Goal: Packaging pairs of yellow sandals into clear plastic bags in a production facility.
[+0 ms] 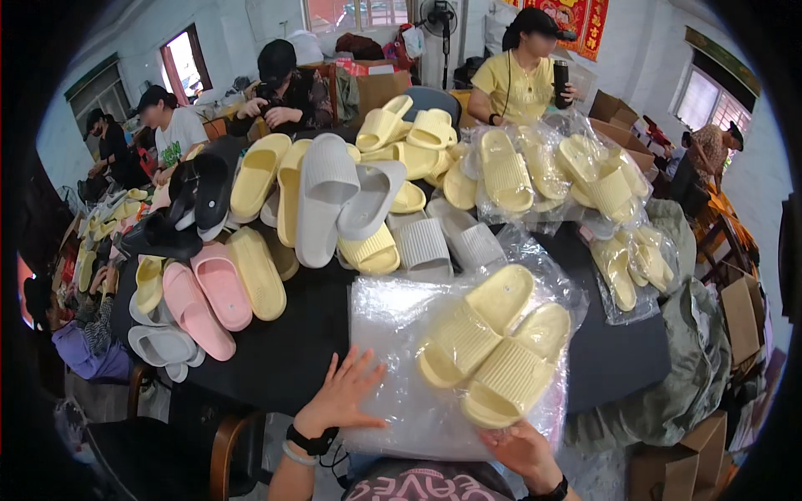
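A pair of pale yellow slide slippers (476,321) lies side by side in a clear plastic bag, over a stack of clear plastic bags (384,305) in front of me. My right hand (522,451) grips the near end of this bagged pair, its fingers partly hidden by bag and slipper. On the left part of the stack my left hand (342,392) lies flat with fingers spread, holding nothing. Just beyond the stack are loose grey slippers (422,246) and a yellow slipper (370,250).
Bagged yellow slippers (505,171) pile up at the back right of the black table (292,359). Pink slippers (217,292) and black slippers (213,179) lie at left. A chair (221,455) stands near left, cardboard boxes (681,459) near right. Several people sit around.
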A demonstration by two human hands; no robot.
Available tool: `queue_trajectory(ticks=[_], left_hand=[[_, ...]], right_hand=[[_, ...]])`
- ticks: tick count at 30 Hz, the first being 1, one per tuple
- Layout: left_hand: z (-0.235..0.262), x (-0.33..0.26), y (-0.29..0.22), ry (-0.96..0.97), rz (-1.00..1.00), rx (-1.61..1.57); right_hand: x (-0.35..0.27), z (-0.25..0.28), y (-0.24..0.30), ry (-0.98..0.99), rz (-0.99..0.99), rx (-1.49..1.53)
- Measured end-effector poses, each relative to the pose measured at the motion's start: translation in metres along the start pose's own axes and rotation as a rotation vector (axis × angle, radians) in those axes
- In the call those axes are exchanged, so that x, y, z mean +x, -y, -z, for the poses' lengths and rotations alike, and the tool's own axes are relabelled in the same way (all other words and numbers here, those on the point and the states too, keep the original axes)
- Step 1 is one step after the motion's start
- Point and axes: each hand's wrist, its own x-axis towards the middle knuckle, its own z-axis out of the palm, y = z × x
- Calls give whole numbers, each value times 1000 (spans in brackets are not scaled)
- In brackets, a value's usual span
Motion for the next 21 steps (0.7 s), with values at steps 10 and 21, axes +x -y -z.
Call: queue_trajectory(ticks=[10, 21], left_hand=[[13, -8, 1, -35, 56, -136], [-6, -16, 4, -125, 138, -266]], right_hand=[[-32, -49, 85, 626, 45, -1326], [-28, -41, 150, 575, 830, -1366]])
